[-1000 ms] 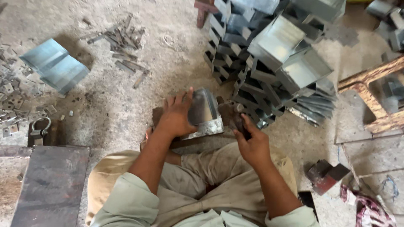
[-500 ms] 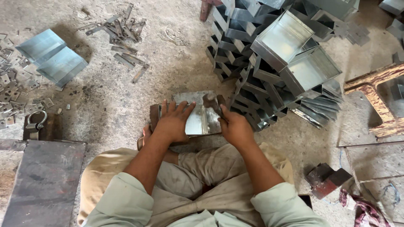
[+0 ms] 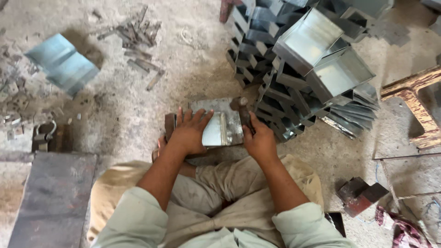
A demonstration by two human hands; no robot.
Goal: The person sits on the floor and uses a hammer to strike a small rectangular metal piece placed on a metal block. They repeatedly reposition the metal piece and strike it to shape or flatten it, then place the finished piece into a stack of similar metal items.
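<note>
I sit on the concrete floor with a shiny sheet-metal piece (image 3: 223, 125) lying flat before my knees. My left hand (image 3: 189, 132) presses on its left part, fingers spread. My right hand (image 3: 260, 140) grips the handle of a hammer (image 3: 242, 111), whose head rests over the sheet's upper right corner. A raised seam runs across the sheet between my two hands. A dark block (image 3: 169, 126) shows under the sheet's left edge.
A tall stack of folded sheet-metal boxes (image 3: 308, 64) stands just right of the hammer. A single folded sheet (image 3: 63, 64) lies at far left, metal offcuts (image 3: 135, 34) beyond it. A dark steel plate (image 3: 50, 197) lies by my left leg, a wooden frame (image 3: 415, 103) at right.
The sheet went from held tilted to lying flat. My left hand spread out on it. My right hand brought the hammer up over the sheet's right corner.
</note>
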